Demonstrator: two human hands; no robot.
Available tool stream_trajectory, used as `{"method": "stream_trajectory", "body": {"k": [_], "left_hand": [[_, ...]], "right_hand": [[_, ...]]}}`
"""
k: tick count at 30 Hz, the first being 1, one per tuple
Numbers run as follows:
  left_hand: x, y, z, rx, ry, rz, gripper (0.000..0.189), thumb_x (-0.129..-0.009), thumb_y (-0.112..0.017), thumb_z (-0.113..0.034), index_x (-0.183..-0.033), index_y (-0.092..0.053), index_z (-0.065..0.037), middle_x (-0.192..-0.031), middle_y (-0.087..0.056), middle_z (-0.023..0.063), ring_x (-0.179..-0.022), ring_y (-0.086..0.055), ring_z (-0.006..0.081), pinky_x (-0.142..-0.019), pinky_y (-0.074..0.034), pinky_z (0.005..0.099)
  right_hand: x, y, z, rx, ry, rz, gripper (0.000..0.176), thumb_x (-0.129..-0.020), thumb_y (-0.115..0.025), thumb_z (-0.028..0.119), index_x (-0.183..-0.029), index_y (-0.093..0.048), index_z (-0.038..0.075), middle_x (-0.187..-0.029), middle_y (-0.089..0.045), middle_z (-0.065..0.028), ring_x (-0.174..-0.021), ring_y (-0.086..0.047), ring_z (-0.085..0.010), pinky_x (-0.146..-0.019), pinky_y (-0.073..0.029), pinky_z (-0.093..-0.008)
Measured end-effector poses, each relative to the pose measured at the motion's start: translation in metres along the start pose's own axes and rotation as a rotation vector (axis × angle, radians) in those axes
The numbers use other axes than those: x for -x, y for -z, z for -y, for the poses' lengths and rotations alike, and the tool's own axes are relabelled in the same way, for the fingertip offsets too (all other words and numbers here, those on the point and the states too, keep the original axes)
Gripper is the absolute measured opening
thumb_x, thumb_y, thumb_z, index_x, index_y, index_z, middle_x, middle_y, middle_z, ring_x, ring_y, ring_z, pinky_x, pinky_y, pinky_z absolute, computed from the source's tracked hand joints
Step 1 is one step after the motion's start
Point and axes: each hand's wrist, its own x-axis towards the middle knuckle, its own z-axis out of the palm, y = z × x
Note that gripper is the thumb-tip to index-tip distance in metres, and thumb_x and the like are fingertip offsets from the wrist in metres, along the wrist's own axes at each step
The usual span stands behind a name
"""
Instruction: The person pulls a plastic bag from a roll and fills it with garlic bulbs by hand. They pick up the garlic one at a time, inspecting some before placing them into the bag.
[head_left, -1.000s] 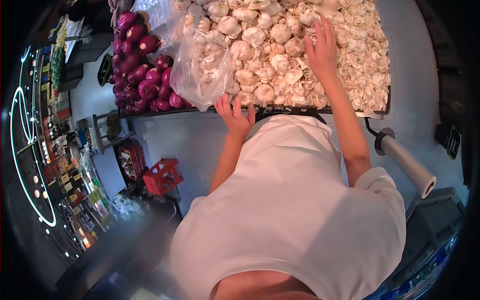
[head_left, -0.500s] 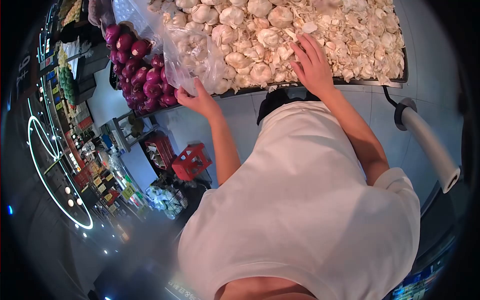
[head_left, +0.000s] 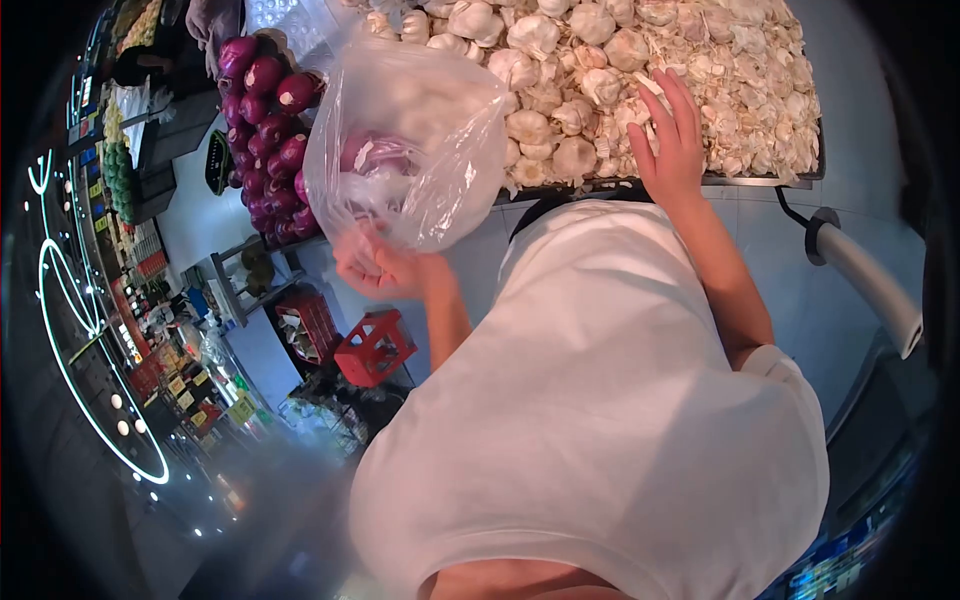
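Observation:
A clear plastic bag (head_left: 440,150) is pinched at its near side by my left hand (head_left: 375,262), with the fingers curled closed and a little blurred. The bag is puffed out in front of the display, with purple and white tones showing through the film. My right hand (head_left: 672,150) lies over the garlic display, fingers stretched out and slightly apart, fingertips close to a strip of pale skin. Whole garlic bulbs (head_left: 535,38) are heaped beyond and left of it. Loose garlic cloves and papery skins (head_left: 750,95) spread out on its right.
Red onions (head_left: 265,130) are piled left of the bag. Red crates (head_left: 375,347) stand on the floor at lower left. A thick grey tube (head_left: 870,275) juts out at the right, near the display's corner. Shop shelves line the far left.
My left hand has drawn the plastic bag nearer and lower, and the bag now bulges wider. The view has shifted a little; my right hand stays over the garlic.

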Motion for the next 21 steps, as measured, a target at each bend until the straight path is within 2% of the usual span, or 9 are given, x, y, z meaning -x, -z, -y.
{"method": "stream_trajectory", "body": {"k": [1, 4, 5, 6, 8, 11, 13, 15, 21], "left_hand": [[-0.001, -0.002, -0.011, 0.183, -0.018, 0.045, 0.014, -0.1, -0.065, -0.006, -0.106, -0.053, -0.002, -0.103, -0.064, 0.009, -0.098, -0.062, 0.0172, -0.095, -0.052, 0.034], [-0.009, -0.012, -0.013, -0.061, 0.277, -0.105, 0.013, -0.104, -0.059, -0.013, -0.111, -0.053, -0.004, -0.097, -0.061, 0.0047, -0.089, -0.06, 0.0172, -0.082, -0.056, 0.035], [-0.002, -0.012, -0.014, 0.03, 0.312, -0.132, 0.016, -0.097, -0.069, -0.01, -0.104, -0.059, 0.0, -0.1, -0.067, 0.0122, -0.087, -0.066, 0.0223, -0.076, -0.056, 0.038], [-0.003, -0.01, -0.014, 0.068, 0.135, 0.099, 0.013, -0.095, -0.068, -0.008, -0.1, -0.059, 0.0, -0.094, -0.067, 0.0122, -0.081, -0.065, 0.023, -0.071, -0.055, 0.0373], [-0.006, -0.004, -0.016, 0.131, -0.154, 0.47, 0.009, -0.092, -0.067, -0.005, -0.092, -0.059, 0.0, -0.083, -0.065, 0.0123, -0.069, -0.062, 0.0245, -0.061, -0.051, 0.036], [-0.029, -0.007, -0.028, 0.248, -0.353, 0.756, 0.011, -0.087, -0.065, -0.002, -0.079, -0.058, 0.0, -0.07, -0.06, 0.0125, -0.057, -0.058, 0.0268, -0.051, -0.044, 0.0341], [-0.046, -0.001, -0.033, 0.35, -0.359, 0.907, 0.016, -0.086, -0.067, -0.004, -0.075, -0.056, 0.0, -0.072, -0.061, 0.0125, -0.056, -0.058, 0.0265, -0.047, -0.041, 0.0346], [-0.059, 0.01, -0.036, 0.443, -0.346, 0.989, 0.019, -0.086, -0.067, -0.006, -0.073, -0.055, 0.0, -0.073, -0.062, 0.0124, -0.055, -0.058, 0.0262, -0.046, -0.04, 0.035], [-0.085, 0.035, -0.018, 0.512, -0.199, 0.915, 0.029, -0.094, -0.07, -0.022, -0.08, -0.061, 0.002, -0.078, -0.066, 0.0137, -0.059, -0.06, 0.0263, -0.051, -0.046, 0.0354]], "right_hand": [[-0.013, 0.012, 0.021, -0.062, 0.062, -0.049, 0.04, -0.094, -0.071, 0.016, -0.132, -0.065, 0.003, -0.143, -0.058, -0.0171, -0.135, -0.054, -0.0384, -0.11, -0.047, -0.0486], [-0.044, 0.039, 0.09, -0.325, 0.304, -0.081, 0.031, -0.088, -0.069, 0.009, -0.118, -0.071, 0.0, -0.123, -0.07, -0.0165, -0.116, -0.068, -0.0373, -0.094, -0.058, -0.0459], [-0.058, 0.04, 0.115, -0.41, 0.373, 0.0, 0.029, -0.086, -0.069, 0.007, -0.114, -0.071, 0.0, -0.118, -0.071, -0.0137, -0.112, -0.069, -0.0351, -0.09, -0.059, -0.0443], [-0.07, 0.034, 0.138, -0.486, 0.442, 0.081, 0.028, -0.083, -0.068, 0.005, -0.11, -0.071, 0.0, -0.114, -0.073, -0.011, -0.108, -0.07, -0.0328, -0.086, -0.06, -0.0427], [-0.069, -0.002, 0.166, -0.548, 0.375, 0.263, 0.016, -0.091, -0.062, 0.004, -0.103, -0.071, 0.003, -0.107, -0.072, -0.0079, -0.102, -0.07, -0.0256, -0.085, -0.059, -0.0382], [-0.054, -0.062, 0.178, -0.842, -0.204, 0.967, 0.014, -0.099, -0.057, 0.011, -0.099, -0.07, 0.007, -0.098, -0.071, -0.0079, -0.094, -0.069, -0.0217, -0.079, -0.056, -0.0342], [-0.052, -0.064, 0.19, -1.25, -0.421, 0.863, 0.017, -0.102, -0.056, 0.017, -0.098, -0.07, 0.007, -0.092, -0.069, -0.008, -0.09, -0.068, -0.0219, -0.077, -0.053, -0.0338], [-0.048, -0.067, 0.206, -1.373, -0.485, 0.778, 0.018, -0.104, -0.055, 0.019, -0.104, -0.068, 0.007, -0.093, -0.068, -0.0082, -0.091, -0.067, -0.0228, -0.079, -0.052, -0.0338], [-0.027, -0.093, 0.232, -0.858, -0.222, 0.715, 0.038, -0.106, -0.052, 0.018, -0.142, -0.06, 0.006, -0.115, -0.069, -0.0092, -0.108, -0.063, -0.0275, -0.1, -0.049, -0.0354]]}}
